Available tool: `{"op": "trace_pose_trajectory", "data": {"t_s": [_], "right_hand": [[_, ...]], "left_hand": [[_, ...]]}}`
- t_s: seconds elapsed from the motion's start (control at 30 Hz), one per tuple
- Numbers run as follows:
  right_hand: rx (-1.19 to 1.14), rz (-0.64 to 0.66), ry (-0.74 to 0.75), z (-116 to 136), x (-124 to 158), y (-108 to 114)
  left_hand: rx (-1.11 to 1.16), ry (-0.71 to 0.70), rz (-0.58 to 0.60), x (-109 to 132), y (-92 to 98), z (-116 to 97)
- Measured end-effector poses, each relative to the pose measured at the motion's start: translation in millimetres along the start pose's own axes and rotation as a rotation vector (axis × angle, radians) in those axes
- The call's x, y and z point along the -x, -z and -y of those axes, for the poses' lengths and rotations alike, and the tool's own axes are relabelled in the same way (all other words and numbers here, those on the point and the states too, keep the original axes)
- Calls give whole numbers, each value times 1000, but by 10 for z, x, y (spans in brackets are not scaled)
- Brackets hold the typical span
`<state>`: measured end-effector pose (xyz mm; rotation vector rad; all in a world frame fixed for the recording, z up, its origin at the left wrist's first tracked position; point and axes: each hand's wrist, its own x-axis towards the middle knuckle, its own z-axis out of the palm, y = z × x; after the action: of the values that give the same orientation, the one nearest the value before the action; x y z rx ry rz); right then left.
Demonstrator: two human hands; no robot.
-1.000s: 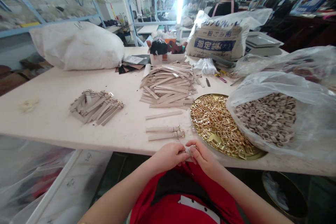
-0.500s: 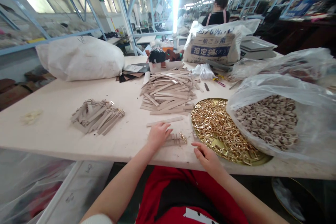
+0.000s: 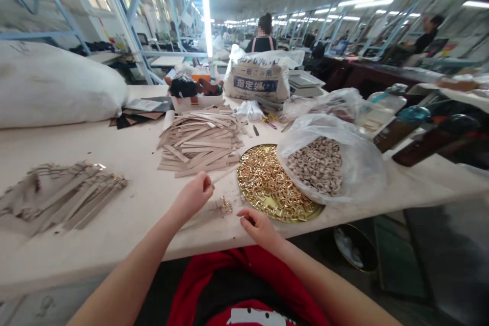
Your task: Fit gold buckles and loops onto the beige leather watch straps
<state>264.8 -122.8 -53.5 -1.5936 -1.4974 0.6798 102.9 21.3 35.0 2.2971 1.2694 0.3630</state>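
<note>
My left hand [image 3: 196, 192] is closed on a beige strip [image 3: 225, 175], which sticks out to the right of the fingers. Below it on the table lies a small group of strips with gold buckles [image 3: 225, 206]. My right hand [image 3: 255, 221] has its fingers curled beside that group, near the round tray's edge; whether it holds anything is hidden. Gold buckles [image 3: 260, 173] cover much of the tray [image 3: 320, 212]. A clear bag [image 3: 359, 163] of beige loops [image 3: 319, 165] overlaps the tray. Behind my left hand is a big pile of beige strips [image 3: 198, 137].
Strips with buckles [image 3: 87, 191] lie at the left. A white sack [image 3: 57, 86], a printed bag [image 3: 255, 79], a box [image 3: 196, 103] and a scale [image 3: 303, 81] stand behind. Bottles [image 3: 414, 114] are on the right. A person [image 3: 263, 35] is in the background.
The view has turned to the right. My left hand has lifted off the small group, closed, and taken hold of the single strip behind it. My right hand has hardly changed.
</note>
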Motion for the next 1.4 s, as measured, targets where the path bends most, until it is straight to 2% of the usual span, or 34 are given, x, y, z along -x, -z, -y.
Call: {"op": "trace_pose_trajectory", "data": {"t_s": [0.03, 0.1, 0.2, 0.27, 0.37, 0.47, 0.6, 0.73, 0.83, 0.9, 1.0, 1.1, 1.2, 1.3, 1.4], "right_hand": [[7, 0, -2, 1, -4, 50], [71, -40, -2, -7, -15, 233], [332, -214, -35, -65, -66, 727], [447, -336, -100, -148, -140, 1148], [581, -448, -211, -331, -308, 1711], [714, -425, -310, -522, -489, 1985], [838, -347, -385, -661, -613, 1963], [882, -320, -367, -657, -548, 1967], [841, -346, -313, -605, -421, 2047], [715, -401, -315, -514, -305, 2031], [429, -427, -289, -269, -109, 1793], [137, -278, -187, -24, 15, 1414], [148, -154, -128, 40, -6, 1168], [274, -207, -168, -78, -105, 1164], [378, -273, -246, -203, -167, 1314]], "left_hand": [[227, 0, 66, 106, -11, -106], [616, 42, 277, 337, -71, -289], [1003, 213, 475, 660, -240, -469], [1210, 313, 529, 802, -366, -542], [1336, 398, 535, 871, -504, -639], [1415, 470, 525, 832, -547, -745], [1503, 517, 548, 797, -498, -852], [1578, 576, 587, 824, -429, -874], [1618, 594, 607, 846, -419, -858], [1621, 594, 610, 857, -431, -848], [1621, 572, 608, 869, -459, -841], [1616, 557, 607, 884, -470, -836], [1598, 565, 598, 904, -458, -817], [1595, 566, 583, 925, -451, -780], [1607, 577, 565, 934, -470, -744]]}}
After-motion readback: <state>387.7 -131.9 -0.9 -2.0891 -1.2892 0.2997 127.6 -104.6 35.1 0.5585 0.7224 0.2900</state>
